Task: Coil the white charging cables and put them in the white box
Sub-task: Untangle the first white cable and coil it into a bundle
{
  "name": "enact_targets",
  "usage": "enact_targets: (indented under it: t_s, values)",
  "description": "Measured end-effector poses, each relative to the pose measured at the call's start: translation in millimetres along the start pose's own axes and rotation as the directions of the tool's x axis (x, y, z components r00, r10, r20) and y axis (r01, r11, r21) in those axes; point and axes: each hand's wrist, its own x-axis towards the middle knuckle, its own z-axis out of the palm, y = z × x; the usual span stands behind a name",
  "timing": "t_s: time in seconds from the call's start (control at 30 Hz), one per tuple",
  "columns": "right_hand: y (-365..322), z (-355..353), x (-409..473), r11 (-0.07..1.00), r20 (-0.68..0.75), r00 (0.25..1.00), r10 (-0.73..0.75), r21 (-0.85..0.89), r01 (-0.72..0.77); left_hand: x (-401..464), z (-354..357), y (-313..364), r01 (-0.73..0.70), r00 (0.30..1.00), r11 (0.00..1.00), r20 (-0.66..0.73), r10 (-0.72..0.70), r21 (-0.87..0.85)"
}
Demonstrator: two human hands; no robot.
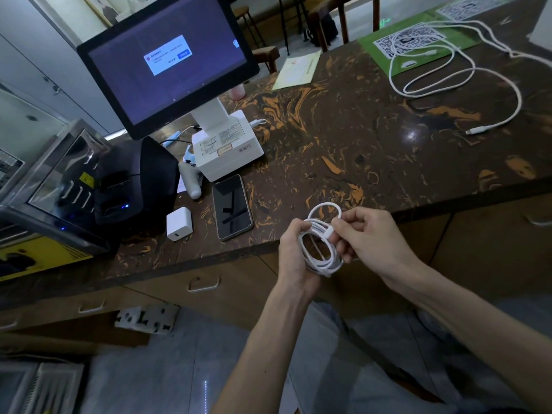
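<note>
A thin, smooth white charging cable (321, 249), already wound into several round loops, is held in the air just in front of the near edge of the counter (343, 144). The left side of the bundle is gripped by the left hand (294, 253), whose fingers are curled round the loops. The right side is grasped by the right hand (369, 240), and the cable near its small connector is pinched between that hand's thumb and bent fingers; one smaller loop stands up above the two hands. A second white cable (442, 85), thicker and of a braided look, is left uncoiled in loose, wandering curves at the far right of the counter, its metal-tipped plug resting on the stone and part of its length lying across a green mat (397, 65) printed with black-and-white codes. The countertop is polished, glossy and dark brown, veined with orange swirls. A flat black-glass phone (233, 207) lies face up near the edge, with a small white cube-shaped charger (179, 224) just beside it to the left. Behind them a dark, glossy touchscreen monitor (167, 64) is carried on a boxy white plastic base (230, 146). A white box for the cables cannot be told apart with certainty.
</note>
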Motion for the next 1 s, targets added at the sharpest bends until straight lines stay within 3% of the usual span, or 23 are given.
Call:
enact_targets:
  t_s: [0.33,0.5,0.6,0.7,0.83,1.0]
  values:
    - [5.7,3.8,-6.7,0.985,0.014,0.999,-0.051,-0.164,0.052,5.0,-4.3,-1.8,-0.025,0.988,1.000,-0.155,0.026,0.010]
    - [4.2,3.8,-8.8,0.904,0.017,0.987,-0.161,-0.398,0.154,5.2,-1.8,-3.6,-0.024,0.975,1.000,-0.219,0.027,0.018]
    - [2.4,4.4,-7.8,0.908,-0.026,0.983,-0.181,-0.388,0.157,5.9,-2.1,-6.8,-0.026,0.970,0.998,-0.239,0.037,0.048]
    - [-0.8,4.5,-11.0,0.906,0.055,0.968,-0.245,-0.343,0.248,4.6,-0.9,-6.4,-0.017,0.975,1.000,-0.221,0.021,0.022]
    - [-2.5,0.6,-12.0,0.831,0.224,0.936,-0.272,-0.435,0.346,4.4,-2.2,-2.2,-0.026,0.980,1.000,-0.195,0.027,0.005]
    - [-5.3,0.4,-12.7,0.802,0.243,0.908,-0.342,-0.428,0.417,4.1,0.8,-0.2,-0.050,0.976,0.999,-0.210,0.051,0.011]
